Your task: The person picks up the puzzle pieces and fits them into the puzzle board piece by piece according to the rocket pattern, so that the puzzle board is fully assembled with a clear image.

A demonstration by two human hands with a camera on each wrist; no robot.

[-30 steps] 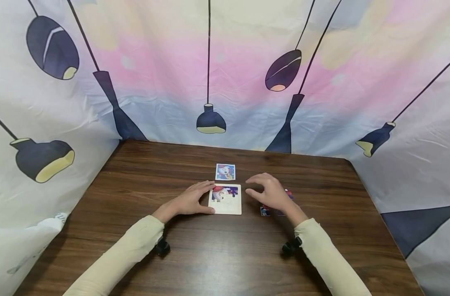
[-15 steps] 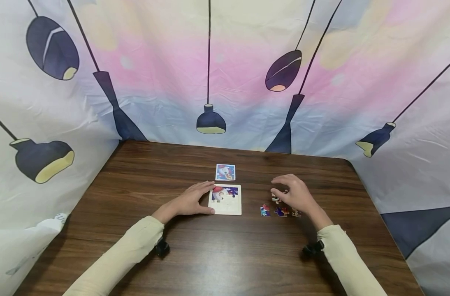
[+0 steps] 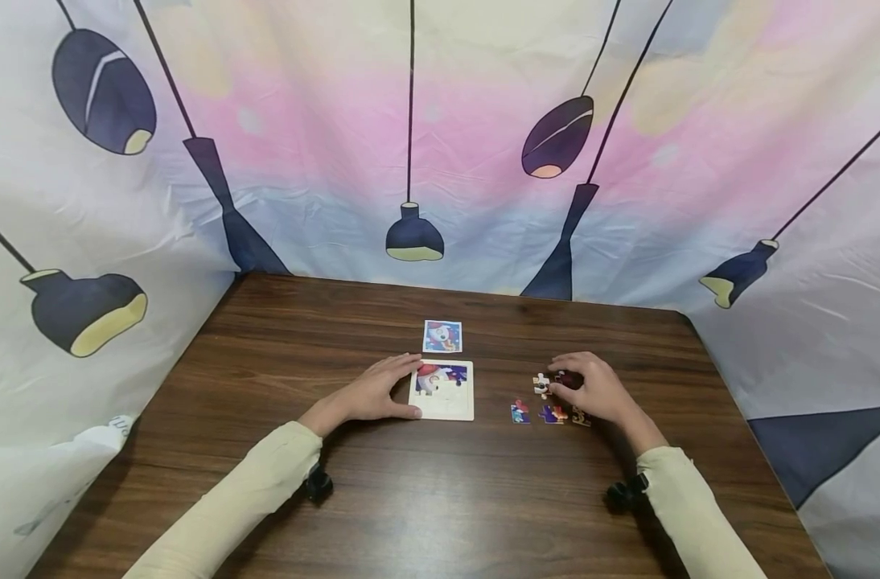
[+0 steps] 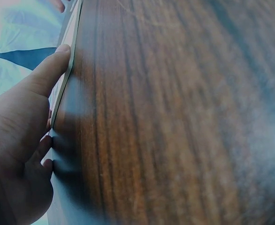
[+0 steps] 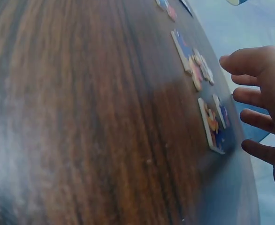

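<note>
The left hand (image 3: 372, 394) rested at the left edge of a pale puzzle board (image 3: 443, 407), its thumb on the near left corner and its fingers at the far left one, spread wide apart. Joined pieces in red, white and purple filled the far part of the board, while its near part lay bare. Just beyond it on the brown tabletop (image 3: 418, 498) was a small picture card (image 3: 442, 336).

Well to the right, the right hand (image 3: 598, 388) hovered over loose pieces, thumb and fingers apart, with nothing between them. A white piece (image 3: 541, 385) lay just left of its fingertips, and a dark red piece (image 3: 565, 378) was partly hidden beneath. Nearer sat a blue-and-red piece (image 3: 520, 412), a purple-and-orange piece (image 3: 553, 414) and, rightmost, a brownish piece (image 3: 581, 416).
</note>
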